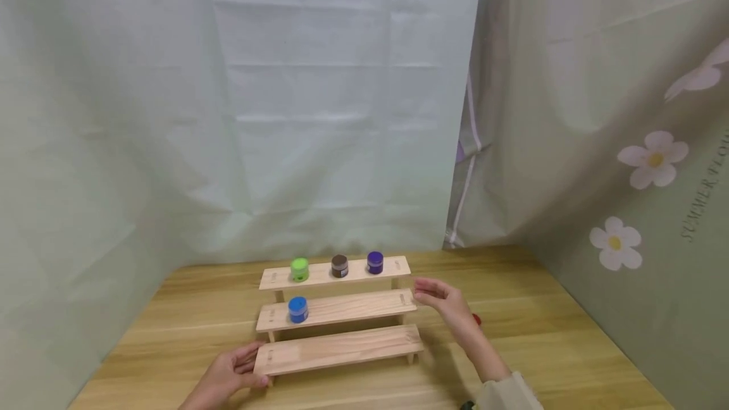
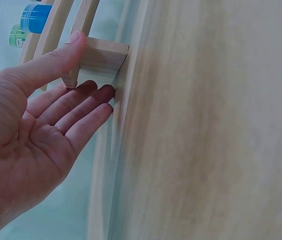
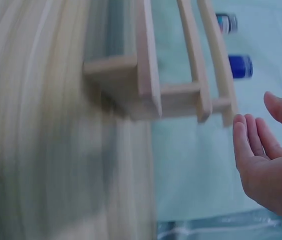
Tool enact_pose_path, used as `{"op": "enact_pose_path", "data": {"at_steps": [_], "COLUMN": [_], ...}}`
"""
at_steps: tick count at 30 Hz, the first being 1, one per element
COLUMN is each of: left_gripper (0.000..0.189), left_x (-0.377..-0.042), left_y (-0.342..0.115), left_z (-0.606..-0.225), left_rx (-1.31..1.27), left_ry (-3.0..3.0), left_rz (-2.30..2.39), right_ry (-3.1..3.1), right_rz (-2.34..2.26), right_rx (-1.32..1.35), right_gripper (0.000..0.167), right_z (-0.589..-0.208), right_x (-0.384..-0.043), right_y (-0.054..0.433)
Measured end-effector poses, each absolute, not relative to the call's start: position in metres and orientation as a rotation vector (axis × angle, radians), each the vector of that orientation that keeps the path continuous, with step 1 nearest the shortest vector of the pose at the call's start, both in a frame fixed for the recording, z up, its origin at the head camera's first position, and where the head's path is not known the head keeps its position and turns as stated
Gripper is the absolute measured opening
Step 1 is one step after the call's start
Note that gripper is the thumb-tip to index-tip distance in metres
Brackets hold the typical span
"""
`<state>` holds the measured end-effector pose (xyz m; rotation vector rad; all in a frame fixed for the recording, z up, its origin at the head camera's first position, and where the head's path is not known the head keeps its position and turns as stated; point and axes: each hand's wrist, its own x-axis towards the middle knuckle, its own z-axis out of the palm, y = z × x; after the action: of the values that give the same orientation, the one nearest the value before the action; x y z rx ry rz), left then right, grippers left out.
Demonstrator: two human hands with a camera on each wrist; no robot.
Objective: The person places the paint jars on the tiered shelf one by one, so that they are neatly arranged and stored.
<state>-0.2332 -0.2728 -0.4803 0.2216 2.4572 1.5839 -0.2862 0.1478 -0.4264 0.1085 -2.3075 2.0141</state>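
Note:
A three-step wooden rack (image 1: 342, 350) stands on the table. On its top step sit a lime green paint jar (image 1: 299, 269), a brown jar (image 1: 340, 266) and a dark purple-blue jar (image 1: 374, 262). A bright blue jar (image 1: 298, 309) is at the left of the middle step, and the bottom step holds nothing. My left hand (image 1: 228, 372) is at the bottom step's left end, thumb touching the board (image 2: 82, 22) and fingers loosely extended beside it. Beside the rack's right end, my right hand (image 1: 447, 302) has its fingers extended and holds nothing.
Behind my right wrist, a small red item (image 1: 477, 319) partly shows on the wooden table (image 1: 547, 328). A dark object (image 1: 467, 405) peeks out by the right sleeve. Pale curtains (image 1: 342, 112) hang behind and along both sides, the right one with printed flowers.

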Motion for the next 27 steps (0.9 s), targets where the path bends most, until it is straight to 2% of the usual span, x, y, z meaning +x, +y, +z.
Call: {"op": "enact_pose_path", "data": {"at_steps": [9, 16, 27], "left_gripper": [0.087, 0.085, 0.088], "left_x": [-0.234, -0.234, -0.233], "left_y": [-0.273, -0.273, -0.273], "left_z": [-0.480, -0.477, -0.478], "left_rx": [0.245, 0.264, 0.216], "left_ry": [2.451, 2.458, 2.466], "left_rz": [1.589, 1.598, 1.571], "right_ry": [-2.361, -2.303, -2.342], "right_rz": [1.884, 1.969, 1.871], "right_rx": [-0.110, -0.219, -0.265], "right_gripper": [0.041, 0.047, 0.049], "right_z": [-0.436, -0.441, -0.449], "right_x": [-0.281, -0.278, -0.272], "right_y": [0.182, 0.204, 0.222]}}
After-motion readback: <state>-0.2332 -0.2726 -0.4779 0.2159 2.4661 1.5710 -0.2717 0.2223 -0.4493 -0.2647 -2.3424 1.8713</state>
